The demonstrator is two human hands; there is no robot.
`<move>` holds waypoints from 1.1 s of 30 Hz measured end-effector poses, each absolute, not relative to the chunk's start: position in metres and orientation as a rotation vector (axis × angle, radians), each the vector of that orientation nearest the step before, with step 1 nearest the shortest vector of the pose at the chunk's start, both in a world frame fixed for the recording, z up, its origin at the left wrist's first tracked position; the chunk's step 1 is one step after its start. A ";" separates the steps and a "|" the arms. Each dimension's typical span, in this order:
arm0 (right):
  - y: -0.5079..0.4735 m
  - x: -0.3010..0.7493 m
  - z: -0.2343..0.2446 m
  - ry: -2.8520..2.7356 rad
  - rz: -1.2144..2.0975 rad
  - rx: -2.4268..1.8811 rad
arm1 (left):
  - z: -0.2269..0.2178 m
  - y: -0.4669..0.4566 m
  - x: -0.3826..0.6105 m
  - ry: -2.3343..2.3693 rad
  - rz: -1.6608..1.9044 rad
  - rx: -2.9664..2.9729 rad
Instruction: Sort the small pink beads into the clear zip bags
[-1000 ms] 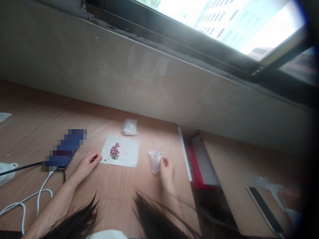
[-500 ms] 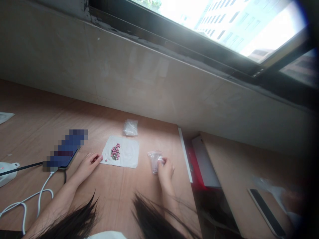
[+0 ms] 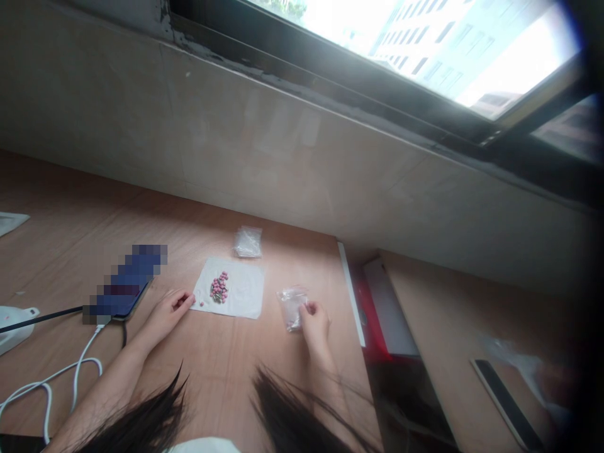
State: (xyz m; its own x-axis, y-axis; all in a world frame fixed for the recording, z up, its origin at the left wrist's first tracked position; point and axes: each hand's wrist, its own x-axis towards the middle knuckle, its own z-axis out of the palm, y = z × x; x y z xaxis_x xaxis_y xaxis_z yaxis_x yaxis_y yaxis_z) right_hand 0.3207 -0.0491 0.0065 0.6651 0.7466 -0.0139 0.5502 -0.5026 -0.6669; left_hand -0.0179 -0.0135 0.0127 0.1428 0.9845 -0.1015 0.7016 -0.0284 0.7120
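At the far left edge of the wooden worktop [image 3: 70, 233] lies a white paper scrap [image 3: 12, 221], and below it a white device [image 3: 14, 318]. A black cable [image 3: 44, 316] and a looping white cable [image 3: 61, 377] run toward a phone [image 3: 125, 286]. Its face is blurred out, so nothing on it can be read.

Just right of the phone rests the left hand [image 3: 165, 314], palm down, its fingers [image 3: 182, 301] curled loosely with the tips at the left corner of a white sheet [image 3: 243, 292]. Whether they pinch anything cannot be told. On the sheet lies a small heap of pink-headed pieces [image 3: 218, 287], too small to identify, with one loose pink piece [image 3: 201, 304] just beside the fingertips. Behind the sheet, near the wall, lies a spare clear packet [image 3: 248, 241].

Right of the sheet, the right hand [image 3: 315, 324] has its fingers closed on the edge of a small clear bag [image 3: 291, 305], which touches the worktop; no print shows on it.

Further right, a gap holds something red [image 3: 375, 327], then a second surface carries a flat dark device [image 3: 507, 399].
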 end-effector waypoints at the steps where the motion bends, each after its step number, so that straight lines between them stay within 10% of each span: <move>1: -0.051 0.321 0.008 -0.974 0.426 -2.213 | 0.013 -0.014 -0.018 1.623 0.571 1.793; 25: -0.050 0.311 0.030 -0.943 -0.101 -2.452 | 0.010 -0.015 -0.017 1.572 0.677 1.752; 33: 0.046 0.216 0.046 -1.699 0.182 -1.888 | 0.010 -0.016 -0.015 1.547 0.740 1.736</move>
